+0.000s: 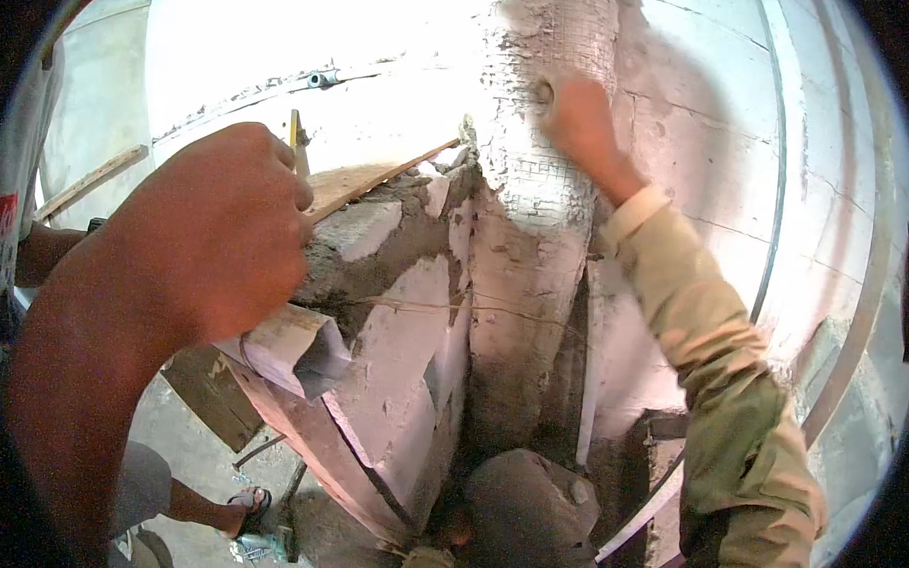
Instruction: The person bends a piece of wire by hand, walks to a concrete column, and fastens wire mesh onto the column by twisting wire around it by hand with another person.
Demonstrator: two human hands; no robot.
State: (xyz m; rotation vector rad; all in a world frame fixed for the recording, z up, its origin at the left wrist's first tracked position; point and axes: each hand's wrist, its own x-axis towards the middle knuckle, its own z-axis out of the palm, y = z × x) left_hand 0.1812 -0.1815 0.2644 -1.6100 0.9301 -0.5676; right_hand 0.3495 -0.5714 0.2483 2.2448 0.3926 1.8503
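My left hand (pixel 221 231) is closed in a fist, large and close to the camera, above a plastered block wall; its fingers face away, so I cannot see what they hold. A yellow-edged piece (pixel 294 130) shows just beyond its knuckles. My right hand (pixel 580 123), below an olive sleeve, is curled closed at the upright column (pixel 520 276). Whitish mesh (pixel 538 177) covers the column's upper part. Whatever the right fingers hold, if anything, is hidden. Thin strands of wire or string (pixel 414 305) cross the wall and column.
A wooden board (pixel 363 184) lies on the rough wall top. Below my left hand, a white square-section channel (pixel 297 354) sticks out. Another person's sandalled foot (pixel 252 502) stands on the floor at lower left. A pale block wall (pixel 720 143) rises at right.
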